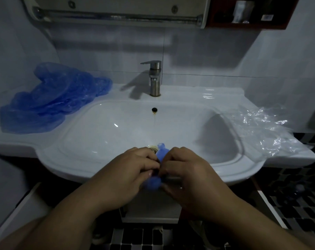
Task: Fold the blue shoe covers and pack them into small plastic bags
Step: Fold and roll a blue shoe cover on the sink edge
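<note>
Pinching a bunched-up blue shoe cover (161, 154) between curled fingers, the left hand (133, 168) and right hand (186, 168) meet above the sink (108, 123), directly in front of the faucet (154, 78). Left of the faucet lies a heap of loose shoe covers (52, 100); right of it, crumpled clear plastic bags (265, 127).

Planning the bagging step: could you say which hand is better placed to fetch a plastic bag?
Probably the right hand: the plastic bags lie on its side; the left hand can hold the shoe cover.
</note>
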